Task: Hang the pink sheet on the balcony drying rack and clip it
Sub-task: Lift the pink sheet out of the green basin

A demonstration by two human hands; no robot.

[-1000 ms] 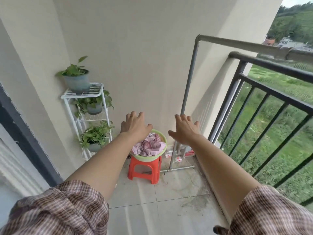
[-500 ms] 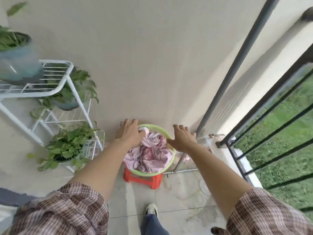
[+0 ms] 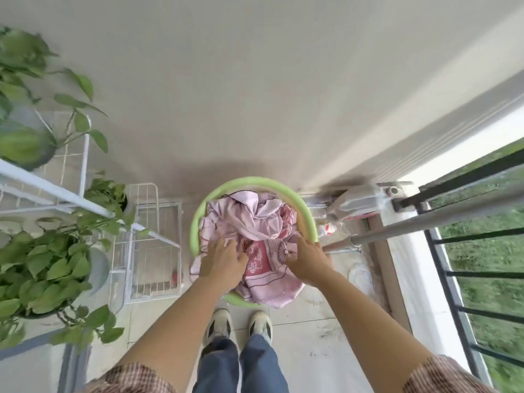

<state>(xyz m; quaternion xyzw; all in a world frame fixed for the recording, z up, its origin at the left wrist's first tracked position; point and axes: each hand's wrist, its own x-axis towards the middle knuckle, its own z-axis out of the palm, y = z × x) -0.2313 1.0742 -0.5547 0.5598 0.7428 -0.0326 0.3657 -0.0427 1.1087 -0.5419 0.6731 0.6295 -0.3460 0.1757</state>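
The pink sheet lies crumpled in a green basin on the balcony floor, one corner spilling over the near rim. Both hands are pressed into the cloth: the left hand has its grip closing on a fold, the right hand likewise bunches fabric near the rim, beside the grey drying rack pole

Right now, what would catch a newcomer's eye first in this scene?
The crumpled pink patterned sheet heaped in a round lime-green plastic basin at centre, with the left hand and right hand pressed into it. Leafy green potted plants crowd a white wire shelf at left; a black metal railing runs along the right.
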